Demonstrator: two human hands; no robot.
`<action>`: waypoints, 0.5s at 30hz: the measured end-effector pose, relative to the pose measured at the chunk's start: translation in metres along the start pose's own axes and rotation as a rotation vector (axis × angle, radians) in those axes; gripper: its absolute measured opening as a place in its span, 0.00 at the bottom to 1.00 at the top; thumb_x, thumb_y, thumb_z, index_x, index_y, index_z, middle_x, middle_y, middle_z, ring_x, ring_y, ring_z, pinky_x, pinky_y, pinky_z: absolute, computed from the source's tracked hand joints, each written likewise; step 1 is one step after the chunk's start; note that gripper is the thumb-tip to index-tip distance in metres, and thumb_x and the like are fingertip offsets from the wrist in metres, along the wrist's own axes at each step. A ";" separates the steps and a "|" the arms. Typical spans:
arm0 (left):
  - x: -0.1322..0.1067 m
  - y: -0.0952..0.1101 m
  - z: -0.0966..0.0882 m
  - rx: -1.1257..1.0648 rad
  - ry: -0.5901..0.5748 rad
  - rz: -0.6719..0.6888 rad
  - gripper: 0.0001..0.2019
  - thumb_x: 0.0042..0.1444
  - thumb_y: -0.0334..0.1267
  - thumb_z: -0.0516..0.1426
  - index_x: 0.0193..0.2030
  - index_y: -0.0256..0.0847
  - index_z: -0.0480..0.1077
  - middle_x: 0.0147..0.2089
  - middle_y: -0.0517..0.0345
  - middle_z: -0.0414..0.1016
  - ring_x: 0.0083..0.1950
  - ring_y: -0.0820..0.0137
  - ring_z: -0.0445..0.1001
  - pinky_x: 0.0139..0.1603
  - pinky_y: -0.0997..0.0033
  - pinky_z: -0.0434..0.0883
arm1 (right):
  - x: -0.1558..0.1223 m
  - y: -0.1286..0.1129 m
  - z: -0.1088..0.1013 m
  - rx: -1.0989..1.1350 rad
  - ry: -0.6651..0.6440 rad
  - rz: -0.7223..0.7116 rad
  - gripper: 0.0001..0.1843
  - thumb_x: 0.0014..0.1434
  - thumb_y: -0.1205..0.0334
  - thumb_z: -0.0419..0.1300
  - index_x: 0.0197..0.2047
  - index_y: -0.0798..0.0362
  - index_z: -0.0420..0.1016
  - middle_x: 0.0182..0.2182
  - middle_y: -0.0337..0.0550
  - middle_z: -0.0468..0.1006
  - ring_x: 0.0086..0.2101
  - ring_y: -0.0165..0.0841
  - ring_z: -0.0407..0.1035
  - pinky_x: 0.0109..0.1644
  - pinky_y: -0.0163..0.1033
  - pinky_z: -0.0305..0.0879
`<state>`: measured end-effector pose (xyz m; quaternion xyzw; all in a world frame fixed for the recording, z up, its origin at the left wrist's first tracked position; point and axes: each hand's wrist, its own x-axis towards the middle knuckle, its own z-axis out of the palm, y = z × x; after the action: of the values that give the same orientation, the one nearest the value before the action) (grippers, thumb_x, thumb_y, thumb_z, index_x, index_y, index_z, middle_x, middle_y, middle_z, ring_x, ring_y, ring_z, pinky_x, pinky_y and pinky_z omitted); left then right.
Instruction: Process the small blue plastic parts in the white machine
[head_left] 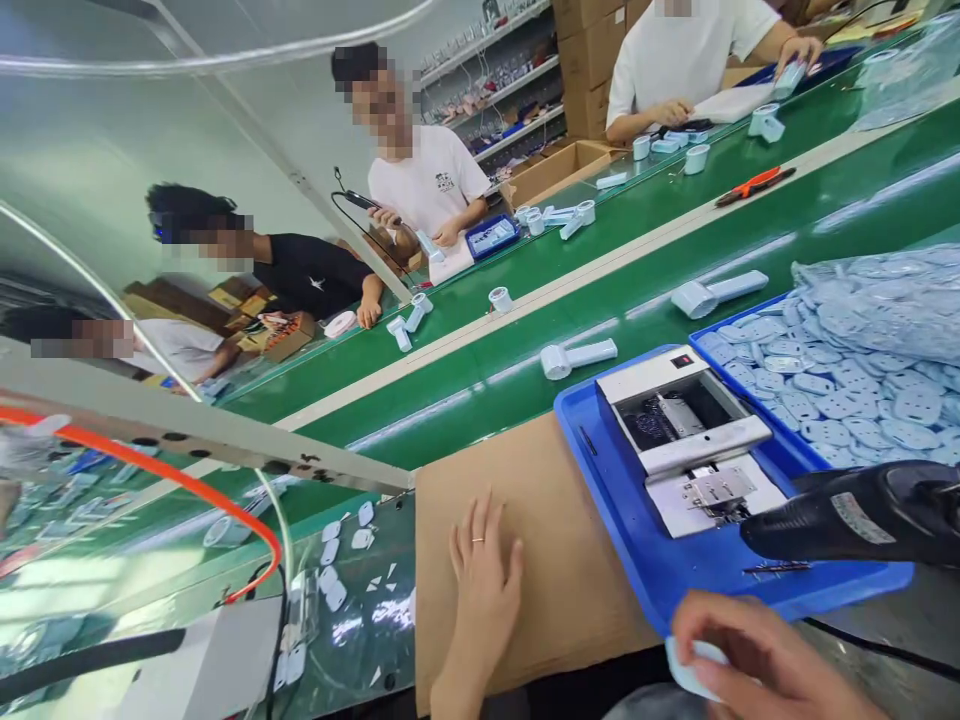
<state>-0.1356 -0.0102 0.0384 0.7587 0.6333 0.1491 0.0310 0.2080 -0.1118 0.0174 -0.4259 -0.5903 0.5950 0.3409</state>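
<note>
Right hand (pixel 757 655), narrowed to a pinch on a pale die-cut pad (pixel 694 668), at the near edge of a blue tray (pixel 600 490). Left hand (pixel 484 590), open, fingers spread, flat and empty on a cardboard sheet (pixel 540 500).

Risks, as I judge them from my remote seat: the black heat gun (pixel 847 515), if that is what it is, lies just beside my right hand, so a reach across could bring skin against it. The heap of pale blue pads (pixel 825 400) crowds its tray wall, and a careless nudge could spill pads onto the green conveyor belt (pixel 465 400). The metal fixture (pixel 679 420) stands open in the tray, a snag for fingers.

Open room: bare cardboard around my left hand; little at the tray's near edge.
</note>
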 end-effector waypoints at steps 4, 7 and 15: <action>-0.022 0.004 0.028 0.058 -0.032 0.025 0.30 0.78 0.30 0.51 0.82 0.52 0.67 0.87 0.50 0.67 0.87 0.45 0.67 0.84 0.28 0.72 | 0.069 -0.036 0.045 -0.202 -0.084 -0.238 0.13 0.84 0.61 0.50 0.57 0.46 0.76 0.49 0.34 0.77 0.49 0.27 0.75 0.56 0.31 0.70; -0.026 0.011 0.036 0.080 -0.025 0.029 0.31 0.77 0.28 0.51 0.83 0.44 0.66 0.88 0.43 0.64 0.87 0.44 0.67 0.82 0.26 0.74 | 0.108 -0.030 0.061 -0.424 -0.044 -0.424 0.21 0.82 0.69 0.42 0.63 0.45 0.73 0.55 0.34 0.76 0.53 0.30 0.76 0.54 0.40 0.71; -0.029 0.021 0.032 0.040 -0.057 -0.033 0.35 0.73 0.26 0.54 0.85 0.49 0.65 0.90 0.52 0.61 0.90 0.48 0.61 0.86 0.27 0.69 | 0.136 0.011 0.066 -0.844 0.177 -0.623 0.17 0.83 0.73 0.43 0.60 0.57 0.72 0.56 0.48 0.75 0.49 0.38 0.74 0.46 0.39 0.74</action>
<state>-0.1115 -0.0375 0.0077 0.7528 0.6473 0.1140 0.0364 0.0939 -0.0168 -0.0119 -0.3791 -0.8458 0.1382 0.3489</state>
